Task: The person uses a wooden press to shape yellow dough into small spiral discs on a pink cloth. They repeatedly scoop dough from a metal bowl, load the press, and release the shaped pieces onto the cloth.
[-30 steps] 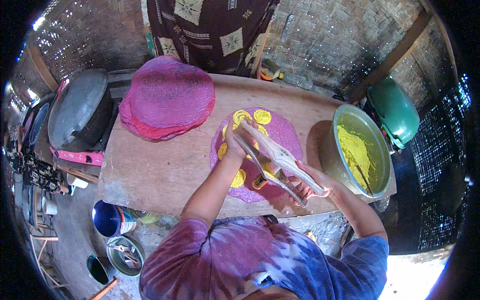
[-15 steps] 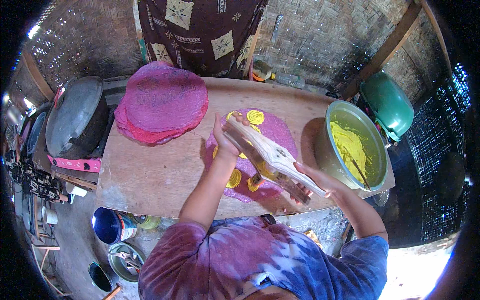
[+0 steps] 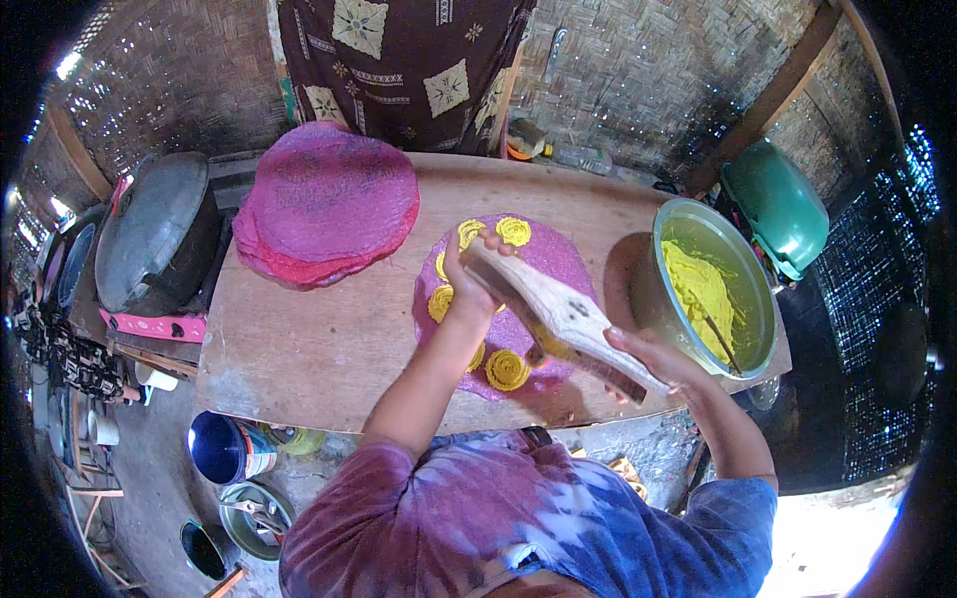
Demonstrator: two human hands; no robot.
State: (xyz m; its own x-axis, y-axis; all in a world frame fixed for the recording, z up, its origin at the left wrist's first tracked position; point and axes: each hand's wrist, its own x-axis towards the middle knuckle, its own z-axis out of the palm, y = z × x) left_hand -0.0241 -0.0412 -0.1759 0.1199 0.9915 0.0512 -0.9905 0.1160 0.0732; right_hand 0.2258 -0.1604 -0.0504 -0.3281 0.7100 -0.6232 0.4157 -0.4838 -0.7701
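Both my hands grip a wooden two-bar press (image 3: pixel 560 307), held at a slant over the table. My left hand (image 3: pixel 469 284) is closed around its upper left end, and my right hand (image 3: pixel 653 361) around its lower right end. Below lies a round purple-pink sheet (image 3: pixel 563 254) bearing several yellow spirals of soft paste, one of them a full coil (image 3: pixel 506 370) at the near side. Yellow shows under the middle of the press, where the outlet is partly hidden. To the right, a large greenish tub (image 3: pixel 653 299) holds yellow paste (image 3: pixel 688 289) with a thin stick in it.
A stack of pink round sheets (image 3: pixel 329 199) lies at the far left of the wooden table (image 3: pixel 299 349). Beyond it stands a dark lidded pot (image 3: pixel 150 234). A green basin (image 3: pixel 773 209) leans behind the tub. On the floor at left are a blue bucket (image 3: pixel 221 448) and a bowl (image 3: pixel 254 518).
My hands and the press have shifted slightly right. The near yellow coil, earlier partly covered and small, now shows as a whole spiral, with the press's middle to its right.
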